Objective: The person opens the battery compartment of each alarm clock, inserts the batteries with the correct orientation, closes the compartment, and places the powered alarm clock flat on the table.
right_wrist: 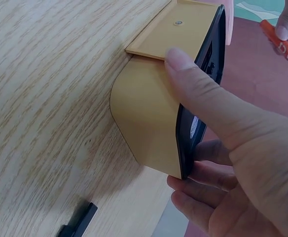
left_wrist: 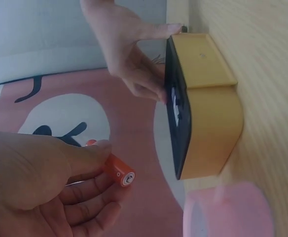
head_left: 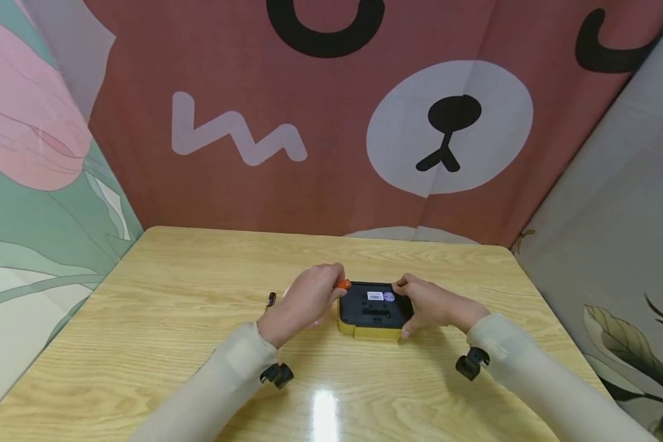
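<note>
A box-shaped yellow device (head_left: 383,333) stands on the table with its black back panel (head_left: 353,307) facing up. White and purple labels and a small slot are on that panel. My right hand (head_left: 428,301) holds the device at its right end, thumb on the yellow side (right_wrist: 144,108) and fingers at the black edge. Left of the device, my left hand (head_left: 307,301) pinches an orange battery (left_wrist: 118,170) between thumb and fingers. The battery is held above the table, apart from the device in the left wrist view.
A pink ring-shaped roll (left_wrist: 230,212) sits beside the device, mostly behind my left hand in the head view. One small dark object (head_left: 271,299) lies on the wooden table (head_left: 199,264) to the left. Another black piece (right_wrist: 80,222) shows in the right wrist view.
</note>
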Tool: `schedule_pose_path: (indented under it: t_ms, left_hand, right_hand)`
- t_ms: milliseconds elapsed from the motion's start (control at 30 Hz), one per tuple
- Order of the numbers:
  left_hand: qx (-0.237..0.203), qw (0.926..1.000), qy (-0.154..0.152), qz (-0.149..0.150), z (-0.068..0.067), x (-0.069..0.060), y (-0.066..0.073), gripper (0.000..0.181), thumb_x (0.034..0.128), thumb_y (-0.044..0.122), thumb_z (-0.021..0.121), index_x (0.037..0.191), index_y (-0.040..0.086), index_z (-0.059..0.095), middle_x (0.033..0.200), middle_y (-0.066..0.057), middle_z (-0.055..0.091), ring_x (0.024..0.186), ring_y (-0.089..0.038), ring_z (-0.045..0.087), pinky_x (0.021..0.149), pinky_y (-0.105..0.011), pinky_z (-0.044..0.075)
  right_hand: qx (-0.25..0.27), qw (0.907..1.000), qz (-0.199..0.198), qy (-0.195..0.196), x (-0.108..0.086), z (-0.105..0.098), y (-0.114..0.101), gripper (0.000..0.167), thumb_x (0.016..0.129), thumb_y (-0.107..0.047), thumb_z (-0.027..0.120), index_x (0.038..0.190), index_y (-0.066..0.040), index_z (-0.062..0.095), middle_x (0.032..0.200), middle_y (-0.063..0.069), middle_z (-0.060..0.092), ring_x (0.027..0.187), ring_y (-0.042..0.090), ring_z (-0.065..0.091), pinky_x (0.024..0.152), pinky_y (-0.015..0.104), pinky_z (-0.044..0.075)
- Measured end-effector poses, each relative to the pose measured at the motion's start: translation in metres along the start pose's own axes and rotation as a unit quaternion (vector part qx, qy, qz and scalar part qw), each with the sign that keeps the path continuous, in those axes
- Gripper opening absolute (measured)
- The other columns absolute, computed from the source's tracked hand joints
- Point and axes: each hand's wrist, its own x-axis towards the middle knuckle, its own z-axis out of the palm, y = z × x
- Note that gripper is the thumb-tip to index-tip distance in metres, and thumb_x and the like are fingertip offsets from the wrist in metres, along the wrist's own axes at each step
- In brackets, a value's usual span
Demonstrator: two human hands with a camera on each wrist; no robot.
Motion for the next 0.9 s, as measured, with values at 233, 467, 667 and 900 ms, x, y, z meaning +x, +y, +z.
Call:
schedule_pose_path:
  t_ms: [233, 467, 667, 900]
  left_hand:
    - [-0.002, 1.0, -0.005, 0.001, 0.008, 0.005, 0.002, 0.013, 0.0935, 0.018, 0.073, 0.099, 0.009, 0.066, 0.088, -0.002, 0.068, 0.073, -0.011, 0.057, 0.064, -0.023, 0.049]
    - [-0.004, 0.9998, -0.007, 0.017, 0.016, 0.011, 0.006, 0.012, 0.0951, 0.02, 0.071, 0.1, 0.01, 0.066, 0.087, -0.001, 0.067, 0.073, -0.011, 0.057, 0.064, -0.023, 0.048]
    - [0.0, 0.9994, -0.006, 0.033, 0.019, 0.015, 0.009, 0.013, 0.0945, 0.019, 0.072, 0.1, 0.01, 0.065, 0.087, -0.002, 0.067, 0.073, -0.011, 0.056, 0.063, -0.023, 0.048]
    - [0.001, 0.999, -0.013, 0.042, 0.024, 0.019, 0.016, 0.013, 0.0946, 0.02, 0.072, 0.097, 0.01, 0.063, 0.083, 0.0, 0.065, 0.07, -0.011, 0.054, 0.061, -0.024, 0.044]
  right_hand:
    - [0.0, 1.0, 0.002, -0.004, 0.001, -0.003, -0.003, 0.106, 0.067, -0.042, 0.094, 0.148, 0.006, 0.045, 0.145, 0.017, 0.047, 0.133, 0.036, 0.052, 0.109, 0.05, 0.045]
    - [0.003, 0.9999, 0.008, -0.009, 0.002, -0.004, -0.002, 0.108, 0.066, -0.042, 0.094, 0.148, 0.007, 0.044, 0.145, 0.018, 0.047, 0.134, 0.037, 0.051, 0.11, 0.05, 0.045]
    - [0.006, 0.9999, 0.005, -0.008, 0.004, -0.002, 0.001, 0.109, 0.065, -0.044, 0.094, 0.148, 0.007, 0.044, 0.143, 0.018, 0.048, 0.133, 0.035, 0.052, 0.11, 0.05, 0.045]
    - [0.01, 0.9999, 0.003, -0.006, 0.002, 0.0, 0.001, 0.11, 0.065, -0.044, 0.094, 0.148, 0.007, 0.043, 0.141, 0.017, 0.049, 0.132, 0.035, 0.054, 0.109, 0.049, 0.046]
